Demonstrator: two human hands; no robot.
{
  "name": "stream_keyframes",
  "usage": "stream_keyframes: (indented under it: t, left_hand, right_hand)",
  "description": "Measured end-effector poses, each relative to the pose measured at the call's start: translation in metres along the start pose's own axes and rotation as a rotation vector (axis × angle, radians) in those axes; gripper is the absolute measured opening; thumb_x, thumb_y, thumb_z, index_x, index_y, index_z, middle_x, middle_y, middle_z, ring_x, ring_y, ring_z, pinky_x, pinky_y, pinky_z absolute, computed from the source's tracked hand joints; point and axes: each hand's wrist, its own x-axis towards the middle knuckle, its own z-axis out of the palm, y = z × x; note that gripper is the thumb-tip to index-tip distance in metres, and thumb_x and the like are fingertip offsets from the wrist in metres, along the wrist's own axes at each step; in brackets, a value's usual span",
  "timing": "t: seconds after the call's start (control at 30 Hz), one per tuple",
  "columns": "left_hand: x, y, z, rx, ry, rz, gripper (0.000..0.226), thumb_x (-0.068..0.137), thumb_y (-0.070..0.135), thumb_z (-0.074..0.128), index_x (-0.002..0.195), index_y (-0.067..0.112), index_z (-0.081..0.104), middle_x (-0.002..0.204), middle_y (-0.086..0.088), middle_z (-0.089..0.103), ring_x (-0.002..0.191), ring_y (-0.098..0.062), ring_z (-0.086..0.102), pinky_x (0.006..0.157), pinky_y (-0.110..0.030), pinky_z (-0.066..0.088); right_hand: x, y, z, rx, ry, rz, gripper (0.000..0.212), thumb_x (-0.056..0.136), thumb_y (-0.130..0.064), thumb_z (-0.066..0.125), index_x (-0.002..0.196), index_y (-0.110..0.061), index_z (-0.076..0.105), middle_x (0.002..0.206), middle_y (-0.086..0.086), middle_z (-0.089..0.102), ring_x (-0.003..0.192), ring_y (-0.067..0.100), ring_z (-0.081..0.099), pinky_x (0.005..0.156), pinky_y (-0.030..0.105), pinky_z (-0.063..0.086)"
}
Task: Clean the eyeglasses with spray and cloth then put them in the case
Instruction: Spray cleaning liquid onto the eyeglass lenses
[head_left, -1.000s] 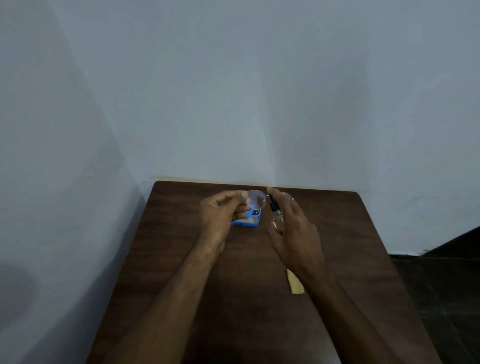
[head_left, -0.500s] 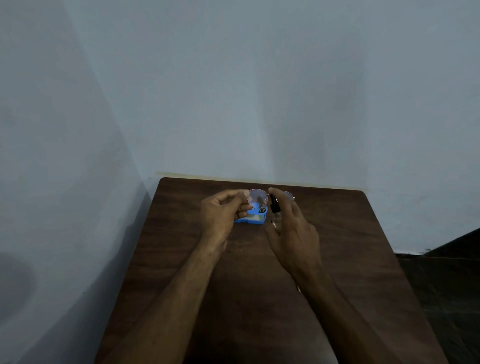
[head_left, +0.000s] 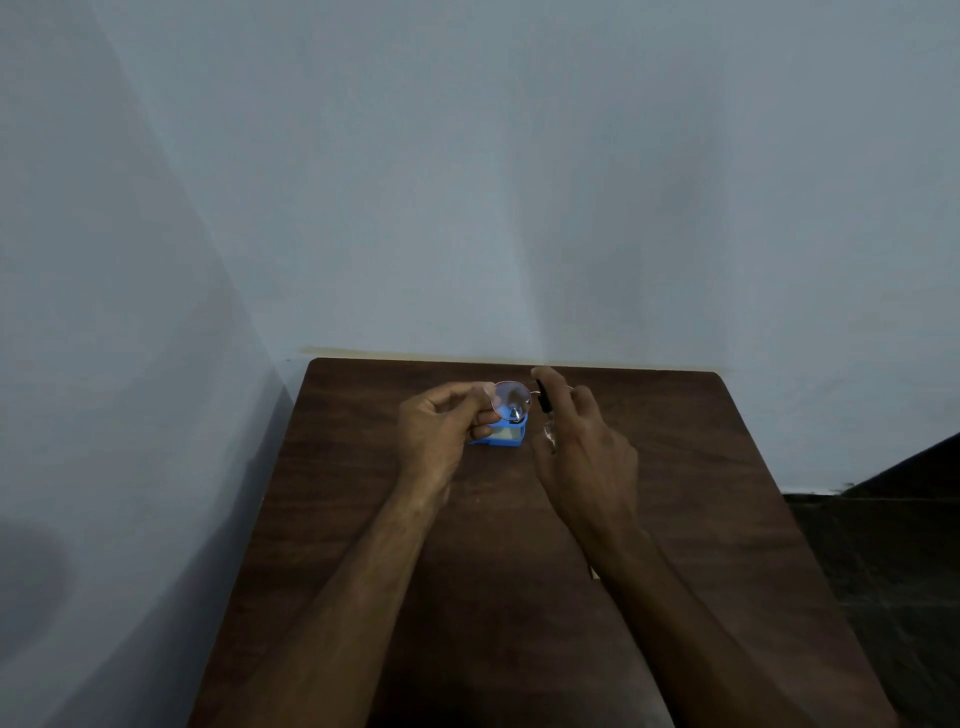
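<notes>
My left hand (head_left: 441, 431) pinches thin-rimmed round eyeglasses (head_left: 511, 399) by their left edge and holds them up above the table. My right hand (head_left: 584, 452) grips a small clear spray bottle (head_left: 545, 410) with a black nozzle, index finger on top, the nozzle right beside the lens. Under the glasses a blue case (head_left: 501, 435) lies open on the dark wooden table (head_left: 701, 467). A sliver of the yellow cloth (head_left: 592, 572) peeks out from under my right forearm; the rest of it is hidden.
The table stands in a corner, with a pale wall along its far edge and another close on the left. A dark floor drops away beyond the right edge.
The camera view shifted slightly, and my right forearm now covers most of the yellow cloth. Both hands keep the glasses and the bottle over the case, nearly unmoved.
</notes>
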Motion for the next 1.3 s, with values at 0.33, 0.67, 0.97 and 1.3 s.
stream_keyframes:
  t: [0.33, 0.67, 0.97, 1.3]
  left_hand:
    - [0.002, 0.002, -0.001, -0.067, 0.002, -0.038, 0.016, 0.093, 0.012, 0.077, 0.106, 0.004, 0.081, 0.091, -0.017, 0.08, 0.079, -0.024, 0.077, 0.067, -0.026, 0.064]
    - [0.003, 0.006, -0.005, -0.123, 0.006, -0.061, 0.011, 0.093, 0.009, 0.076, 0.101, 0.004, 0.081, 0.091, -0.021, 0.079, 0.076, -0.02, 0.075, 0.064, -0.024, 0.062]
    - [-0.001, 0.008, -0.014, -0.082, 0.0, -0.058, 0.011, 0.094, 0.011, 0.075, 0.103, 0.009, 0.081, 0.091, -0.014, 0.081, 0.08, -0.019, 0.077, 0.067, -0.026, 0.063]
    - [-0.004, 0.009, -0.014, -0.088, -0.001, -0.06, 0.01, 0.094, 0.011, 0.074, 0.102, 0.01, 0.081, 0.091, -0.012, 0.081, 0.077, -0.015, 0.076, 0.066, -0.023, 0.063]
  right_hand:
    - [-0.01, 0.004, 0.002, 0.073, 0.007, -0.033, 0.078, 0.086, -0.016, 0.073, 0.147, -0.038, 0.029, 0.14, 0.0, 0.057, 0.074, 0.015, 0.064, 0.054, 0.025, 0.044]
    - [-0.014, 0.018, 0.0, 0.213, 0.114, 0.106, 0.06, 0.097, -0.029, 0.061, 0.151, -0.038, 0.035, 0.122, -0.009, 0.06, 0.081, 0.012, 0.063, 0.057, 0.029, 0.048]
    - [-0.019, 0.031, 0.001, 0.171, 0.137, 0.04, 0.053, 0.098, -0.035, 0.062, 0.147, -0.035, 0.043, 0.119, -0.009, 0.06, 0.074, 0.005, 0.059, 0.054, 0.025, 0.047]
    - [-0.019, 0.039, 0.009, 0.128, 0.114, 0.068, 0.053, 0.097, -0.029, 0.068, 0.144, -0.034, 0.044, 0.123, -0.006, 0.06, 0.077, 0.011, 0.064, 0.054, 0.022, 0.043]
